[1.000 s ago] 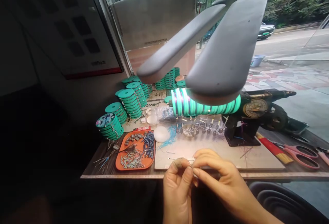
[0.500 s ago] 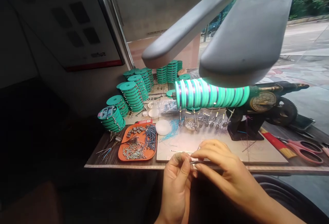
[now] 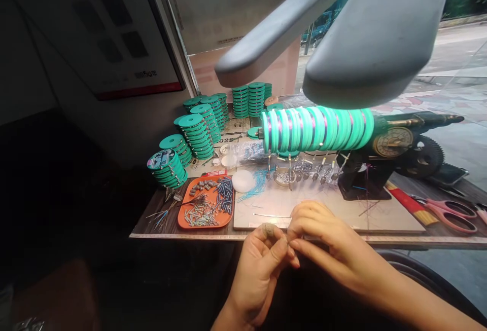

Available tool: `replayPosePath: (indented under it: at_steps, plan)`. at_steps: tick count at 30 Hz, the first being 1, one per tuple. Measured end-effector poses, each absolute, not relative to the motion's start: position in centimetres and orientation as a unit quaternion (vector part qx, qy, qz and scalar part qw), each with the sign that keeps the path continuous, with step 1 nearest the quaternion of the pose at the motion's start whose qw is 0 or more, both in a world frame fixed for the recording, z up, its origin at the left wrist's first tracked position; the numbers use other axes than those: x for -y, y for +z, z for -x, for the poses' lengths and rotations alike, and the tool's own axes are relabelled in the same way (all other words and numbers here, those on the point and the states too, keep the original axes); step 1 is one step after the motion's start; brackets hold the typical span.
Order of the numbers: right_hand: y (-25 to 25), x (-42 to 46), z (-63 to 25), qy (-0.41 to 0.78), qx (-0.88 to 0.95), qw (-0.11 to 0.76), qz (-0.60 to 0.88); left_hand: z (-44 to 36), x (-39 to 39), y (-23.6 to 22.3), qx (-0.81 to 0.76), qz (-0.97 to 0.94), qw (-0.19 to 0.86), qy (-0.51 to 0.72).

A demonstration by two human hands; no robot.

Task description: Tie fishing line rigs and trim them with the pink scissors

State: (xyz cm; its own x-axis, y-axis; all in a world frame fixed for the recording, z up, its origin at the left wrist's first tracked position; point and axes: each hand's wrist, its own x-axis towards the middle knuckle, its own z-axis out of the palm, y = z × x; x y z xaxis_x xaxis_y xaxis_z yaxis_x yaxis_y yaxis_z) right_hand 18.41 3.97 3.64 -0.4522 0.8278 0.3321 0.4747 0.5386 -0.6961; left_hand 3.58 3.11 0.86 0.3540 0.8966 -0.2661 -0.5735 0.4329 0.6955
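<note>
My left hand (image 3: 258, 265) and my right hand (image 3: 327, 245) meet just in front of the table's near edge. Both are pinched together, fingertips touching, around something thin that is too small for me to name. Just beyond them lies a pale work board (image 3: 380, 214) with a thin wire-like piece (image 3: 270, 215) on it. Behind the board, a row of green spools (image 3: 315, 128) sits on a dark winding machine (image 3: 399, 143), with small weighted lines (image 3: 304, 171) hanging under it.
An orange tray (image 3: 207, 204) of small metal and blue parts lies left of the board. Stacks of green spools (image 3: 198, 133) stand behind it. Pink scissors (image 3: 449, 212) lie at the right. A grey lamp head (image 3: 373, 32) hangs overhead. A white round pad (image 3: 243, 180) sits nearby.
My view has tilted slightly, so the table sits higher in frame. Both hands have stayed pinched together at the table edge, shifting only a little.
</note>
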Motion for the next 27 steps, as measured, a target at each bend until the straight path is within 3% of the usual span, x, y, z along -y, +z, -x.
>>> replayPosePath:
  at_steps: [10,21,27]
  plan:
    - [3.7,-4.8,-18.9,0.344,0.789,0.310,0.403,-3.7,-3.3,0.4,-0.298,-0.228,0.788,0.488]
    - [3.9,-4.9,-18.9,0.265,0.832,0.306,0.380,-3.4,-3.3,0.5,-0.328,-0.243,0.792,0.455]
    - [3.9,-5.1,-19.9,0.259,0.839,0.309,0.366,-2.5,-3.4,0.8,-0.384,-0.399,0.728,0.403]
